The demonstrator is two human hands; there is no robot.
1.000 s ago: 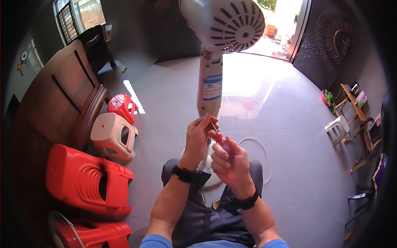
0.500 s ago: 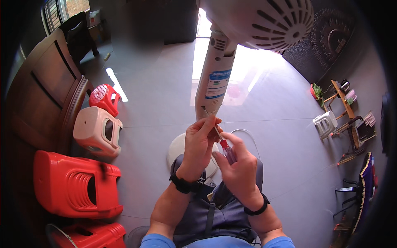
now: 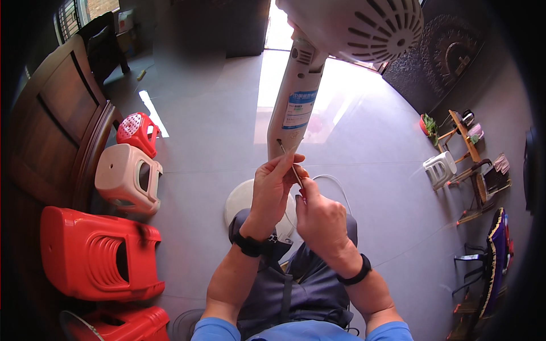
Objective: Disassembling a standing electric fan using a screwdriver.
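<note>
A white pedestal fan stands in front of me, with its slotted motor housing (image 3: 369, 34) at the top. Its neck (image 3: 293, 85) bears a blue-and-white label and slants down toward my hands. A screwdriver (image 3: 289, 157) with a thin metal shaft meets a small hole low on the neck. My right hand (image 3: 324, 221) is closed round its red handle and hides most of it. Just below the hole, my left hand (image 3: 270, 190) pinches about the shaft with thumb and fingertips. The fan's round white base (image 3: 236, 202) is on the floor, partly behind my left hand and knees.
Along the left stand red stools (image 3: 102, 256), a beige stool (image 3: 125, 176) and dark wooden furniture (image 3: 57, 108). To the right are a small white stool (image 3: 439, 169), a wooden stand (image 3: 466, 136) and chairs. A white cord (image 3: 341, 190) curves over the grey floor.
My right hand has turned and wrapped further round the screwdriver handle, covering more of it. My left hand keeps its pinch. The whole view has shifted slightly.
</note>
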